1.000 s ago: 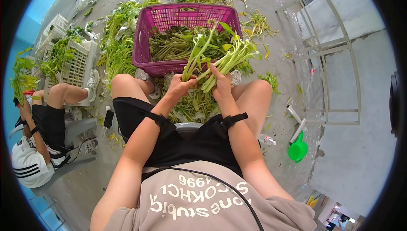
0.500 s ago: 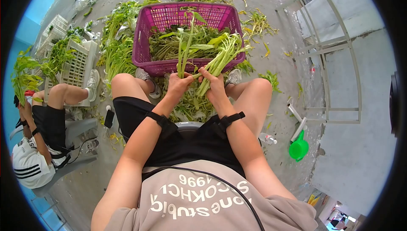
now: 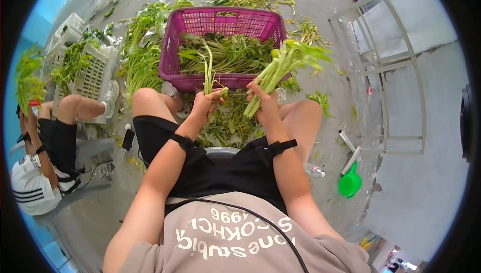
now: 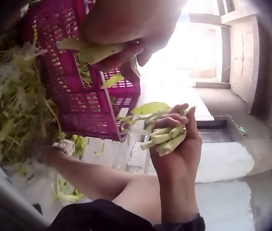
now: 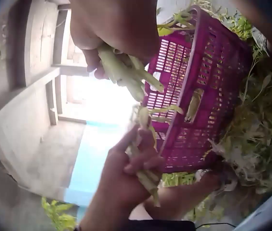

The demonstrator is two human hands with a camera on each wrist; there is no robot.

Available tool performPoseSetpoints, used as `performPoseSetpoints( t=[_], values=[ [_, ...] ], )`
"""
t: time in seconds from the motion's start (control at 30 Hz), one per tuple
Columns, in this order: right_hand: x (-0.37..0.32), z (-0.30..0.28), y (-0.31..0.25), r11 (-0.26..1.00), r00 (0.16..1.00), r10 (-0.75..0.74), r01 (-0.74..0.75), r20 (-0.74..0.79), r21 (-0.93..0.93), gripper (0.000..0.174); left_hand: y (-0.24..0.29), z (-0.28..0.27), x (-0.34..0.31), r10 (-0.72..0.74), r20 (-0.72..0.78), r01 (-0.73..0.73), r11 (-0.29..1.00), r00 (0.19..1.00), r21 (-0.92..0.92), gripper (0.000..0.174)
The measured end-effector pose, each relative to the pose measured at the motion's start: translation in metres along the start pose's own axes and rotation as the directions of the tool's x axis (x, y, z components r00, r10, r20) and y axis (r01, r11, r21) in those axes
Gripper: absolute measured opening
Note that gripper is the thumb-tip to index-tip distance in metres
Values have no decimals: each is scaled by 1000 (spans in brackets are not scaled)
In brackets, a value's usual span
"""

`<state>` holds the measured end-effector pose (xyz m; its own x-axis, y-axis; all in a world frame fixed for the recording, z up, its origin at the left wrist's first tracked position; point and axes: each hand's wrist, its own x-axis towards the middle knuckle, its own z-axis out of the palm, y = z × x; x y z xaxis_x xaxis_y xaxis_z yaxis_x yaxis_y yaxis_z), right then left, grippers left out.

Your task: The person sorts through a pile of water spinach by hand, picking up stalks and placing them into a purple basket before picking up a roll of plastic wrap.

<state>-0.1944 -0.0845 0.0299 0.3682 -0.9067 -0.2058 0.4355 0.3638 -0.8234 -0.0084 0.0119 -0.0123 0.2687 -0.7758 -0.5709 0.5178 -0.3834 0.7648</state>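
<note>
My left hand grips a thin leafy vegetable stalk that stands up in front of the purple crate. A pale cut stub pokes out beside its fingers, and the left wrist view shows a thick pale stem end there. My right hand holds a bundle of green vegetable stalks, leaves leaning up and to the right. Their cut ends show at the fingers in the left wrist view. Both hands are apart, close to the crate's near side, above loose trimmings.
Wilted greens lie in the crate. More leafy stalks are heaped to its left. Another person sits at far left by white crates. On the right are a metal frame, a bottle and a green scoop.
My hands have moved apart, the left one leftward and slightly down. The bundle in the right hand has swung further to the right, its leaves now beyond the crate's edge.
</note>
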Motion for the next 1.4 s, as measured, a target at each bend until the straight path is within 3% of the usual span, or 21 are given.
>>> performPoseSetpoints(
  t=[0.07, 0.13, 0.17, 0.23, 0.27, 0.37, 0.4, 0.47, 0.53, 0.6, 0.7, 0.83, 0.9, 1.0, 1.13, 1.2, 1.23, 1.33, 1.4],
  values=[
    [-3, 3, 11, 995, 998, 56, -52, 42, -82, 22, 7, 9, -5, -29, -14, 29, 997, 999, 68, 28],
    [-4, 7, 15, 992, 997, 48, -41, 56, -123, 23, 10, 12, -7, 87, -153, -15, 908, 984, 419, 36],
    [-4, 9, 15, 978, 992, 98, -80, 85, -191, 23, 10, 11, -7, 92, -154, -19, 906, 984, 422, 36],
    [-2, 11, 16, 942, 975, 178, -128, 137, -311, 22, 7, 9, -4, 222, -126, -175, 935, 967, 309, 42],
    [-3, 12, 18, 942, 974, 178, -127, 140, -312, 22, 7, 7, -1, 224, -127, -177, 935, 966, 308, 42],
    [-11, 16, 20, 904, 907, 307, -183, 288, -386, 25, 10, 6, 5, 169, -16, -170, 973, 985, -157, 42],
    [-13, 19, 19, 901, 904, 315, -189, 289, -392, 25, 10, 4, 6, 166, -23, -167, 972, 986, -163, 42],
    [-18, 27, 17, 850, 827, 414, -203, 380, -485, 26, 8, -1, 8, 149, 129, -102, 944, 980, -313, 39],
    [-19, 31, 18, 831, 810, 438, -200, 390, -519, 26, 14, 5, 4, 169, 69, -141, 944, 983, -297, 33],
    [-20, 34, 15, 833, 819, 450, -241, 356, -499, 27, 16, 7, 4, 219, 4, -195, 876, 976, -442, 30],
    [-16, 28, 14, 829, 798, 455, -218, 395, -514, 28, 12, -5, 12, 251, 87, -182, 863, 964, -470, 29],
    [-15, 24, 13, 810, 796, 476, -229, 375, -540, 29, 17, -1, 9, 232, 68, -183, 889, 970, -419, 26],
    [-14, 21, 14, 801, 783, 495, -242, 378, -547, 28, 25, 8, 2, 218, -29, -211, 886, 975, -414, 19],
    [-15, 21, 16, 805, 799, 484, -248, 356, -539, 28, 19, -6, 12, 247, -55, -247, 876, 967, -415, 11],
    [-13, 19, 15, 839, 825, 448, -254, 345, -482, 29, 26, -11, 12, 270, -189, -313, 914, 944, -258, 17],
    [-9, 16, 18, 867, 871, 407, -273, 276, -417, 29, 25, -22, 18, 356, -14, -351, 912, 934, -214, 25],
    [-8, 16, 18, 869, 873, 404, -274, 273, -413, 29, 22, -24, 21, 354, -9, -348, 914, 935, -211, 25],
    [-7, 15, 18, 881, 908, 375, -288, 185, -375, 28, 18, -23, 22, 376, 82, -328, 880, 923, -344, 24],
    [-5, 14, 18, 893, 921, 356, -285, 159, -349, 26, 19, -14, 18, 303, 123, -213, 856, 945, -471, 33]
  ],
)
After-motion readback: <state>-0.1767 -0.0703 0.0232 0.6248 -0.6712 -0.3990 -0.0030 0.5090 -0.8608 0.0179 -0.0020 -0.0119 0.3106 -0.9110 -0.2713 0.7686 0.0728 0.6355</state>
